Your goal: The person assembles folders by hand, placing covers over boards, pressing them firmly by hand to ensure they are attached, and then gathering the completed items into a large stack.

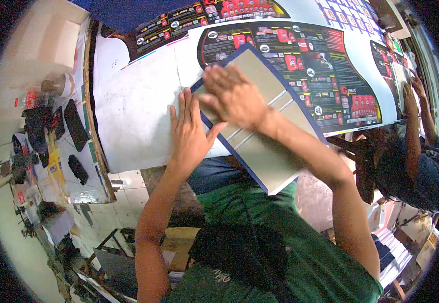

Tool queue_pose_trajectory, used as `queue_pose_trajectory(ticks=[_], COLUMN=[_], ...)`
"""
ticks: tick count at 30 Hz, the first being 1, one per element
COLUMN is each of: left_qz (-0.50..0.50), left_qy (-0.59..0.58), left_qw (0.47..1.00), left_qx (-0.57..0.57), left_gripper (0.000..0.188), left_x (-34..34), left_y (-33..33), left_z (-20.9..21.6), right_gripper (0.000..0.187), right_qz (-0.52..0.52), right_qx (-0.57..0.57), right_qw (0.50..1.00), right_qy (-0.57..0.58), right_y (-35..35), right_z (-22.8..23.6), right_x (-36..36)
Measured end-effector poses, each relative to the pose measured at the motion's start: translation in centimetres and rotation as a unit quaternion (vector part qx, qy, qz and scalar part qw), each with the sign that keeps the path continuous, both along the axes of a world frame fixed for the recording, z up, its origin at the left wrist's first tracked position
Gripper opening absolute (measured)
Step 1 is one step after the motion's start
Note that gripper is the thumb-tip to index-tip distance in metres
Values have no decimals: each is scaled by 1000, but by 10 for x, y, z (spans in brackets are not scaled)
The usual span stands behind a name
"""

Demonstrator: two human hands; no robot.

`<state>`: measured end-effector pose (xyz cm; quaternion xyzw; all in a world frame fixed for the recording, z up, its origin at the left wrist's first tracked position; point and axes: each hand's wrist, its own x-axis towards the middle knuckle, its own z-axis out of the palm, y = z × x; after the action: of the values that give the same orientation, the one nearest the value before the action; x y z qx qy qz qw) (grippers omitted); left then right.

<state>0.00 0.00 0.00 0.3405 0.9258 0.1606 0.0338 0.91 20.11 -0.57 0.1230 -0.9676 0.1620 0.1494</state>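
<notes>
An opened-out hard book cover (pixel 276 164) lies slantwise over the front edge of the table, its near corner jutting out toward my body. It has two grey-beige board panels, narrow strips between them and a dark blue border. My right hand (pixel 237 98) rests palm down on the far panel near its left edge, fingers stretched and slightly blurred. Beside that edge my left hand (pixel 189 136) lies flat, fingers spread, its thumb touching the blue border. Neither hand grips anything. Under the cover is a white sheet (pixel 139 101).
Dark printed poster sheets (pixel 325 65) cover the table's far and right parts. At the right a co-worker (pixel 411 156) leans in, hands on a pale board (pixel 401 83). A side table (pixel 91 174) with black pieces stands left. A chair frame (pixel 111 252) is at lower left.
</notes>
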Motion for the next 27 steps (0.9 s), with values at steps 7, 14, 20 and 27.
queue_pose_trajectory(ticks=[7, 14, 20, 27], left_qz=[29, 24, -122, 218], left_qy=[29, -22, -544, -226], left_qw=[999, 999, 799, 886], left_qx=[4, 44, 227, 340], left_gripper=[100, 100, 58, 28], left_x=[3, 18, 62, 24], left_y=[0, 9, -15, -37], left_z=[7, 33, 82, 51], right_gripper=[58, 83, 87, 79], right_qz=[12, -250, -298, -43], right_qx=[-87, 17, 15, 53], right_qw=[971, 942, 944, 995], right_qy=[-220, -225, -144, -80], right_y=[-9, 20, 84, 46], right_z=[69, 50, 19, 5], right_x=[101, 171, 80, 41])
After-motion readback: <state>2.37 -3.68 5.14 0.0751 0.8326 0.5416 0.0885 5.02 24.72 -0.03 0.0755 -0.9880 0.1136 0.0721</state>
